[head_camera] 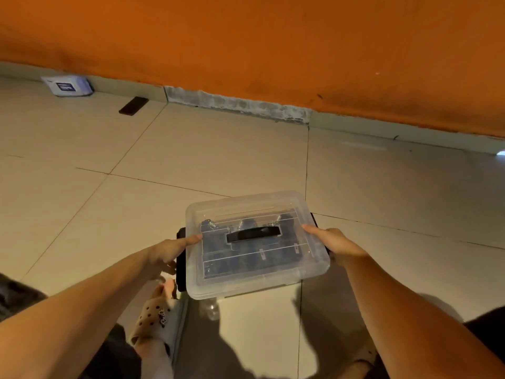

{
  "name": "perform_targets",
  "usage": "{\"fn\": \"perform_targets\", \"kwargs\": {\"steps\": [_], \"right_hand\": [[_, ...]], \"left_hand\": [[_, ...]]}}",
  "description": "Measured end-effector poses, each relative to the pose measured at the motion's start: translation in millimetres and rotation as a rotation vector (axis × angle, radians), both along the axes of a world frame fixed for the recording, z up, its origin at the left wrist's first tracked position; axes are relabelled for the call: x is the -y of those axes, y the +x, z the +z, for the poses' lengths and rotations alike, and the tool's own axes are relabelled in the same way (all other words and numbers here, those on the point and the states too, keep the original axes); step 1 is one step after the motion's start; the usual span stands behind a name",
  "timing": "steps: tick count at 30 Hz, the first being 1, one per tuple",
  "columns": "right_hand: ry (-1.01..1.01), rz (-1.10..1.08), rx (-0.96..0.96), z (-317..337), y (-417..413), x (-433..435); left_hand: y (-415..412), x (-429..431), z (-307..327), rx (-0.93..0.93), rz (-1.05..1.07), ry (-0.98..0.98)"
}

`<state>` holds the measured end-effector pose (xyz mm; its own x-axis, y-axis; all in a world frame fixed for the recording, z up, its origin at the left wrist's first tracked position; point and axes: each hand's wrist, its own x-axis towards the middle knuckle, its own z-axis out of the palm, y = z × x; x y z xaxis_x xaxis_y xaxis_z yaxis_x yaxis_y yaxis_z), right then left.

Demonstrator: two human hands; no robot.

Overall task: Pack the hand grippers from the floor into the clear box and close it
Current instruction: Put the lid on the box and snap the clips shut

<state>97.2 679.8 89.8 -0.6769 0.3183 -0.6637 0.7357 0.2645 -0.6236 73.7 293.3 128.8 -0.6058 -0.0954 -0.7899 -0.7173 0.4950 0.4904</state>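
The pale tiled floor [218, 149] is lying below the grip. Between both hands the clear box [246, 288] is sitting, its glossy rigid lid [246, 206] on. The left hand [166, 253] and right hand [334, 243] are each clasping a side, thumbs on top; pressing evenly while snapping the black latches [181, 266] should be seating it. Dark, coil-sprung hand grippers [246, 258] are lying inside.

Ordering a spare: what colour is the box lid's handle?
Black; the handle shows best in the head view.
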Motion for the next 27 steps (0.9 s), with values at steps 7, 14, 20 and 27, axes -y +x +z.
{"fn": "perform_targets", "kwargs": {"steps": [7, 14, 20, 27], "right_hand": [[0.258, 0.063, -0.158, 23.2, 0.8, 23.4], [0.431, 0.156, -0.111, 25.1, 5.8, 30.8], [0.508, 0.222, -0.017, 33.4, 22.7, 27.9], [0.542, 0.133, -0.031, 24.9, 50.4, 21.9]], "left_hand": [[-0.4, -5.0, 0.9, -0.154, 0.04, -0.044], [-3.4, -13.7, -10.1, -0.274, -0.136, -0.182], [-28.7, -22.3, -12.9, -0.432, -0.294, -0.312], [-58.4, -54.9, -9.3, -0.447, -0.391, -0.307]]}}
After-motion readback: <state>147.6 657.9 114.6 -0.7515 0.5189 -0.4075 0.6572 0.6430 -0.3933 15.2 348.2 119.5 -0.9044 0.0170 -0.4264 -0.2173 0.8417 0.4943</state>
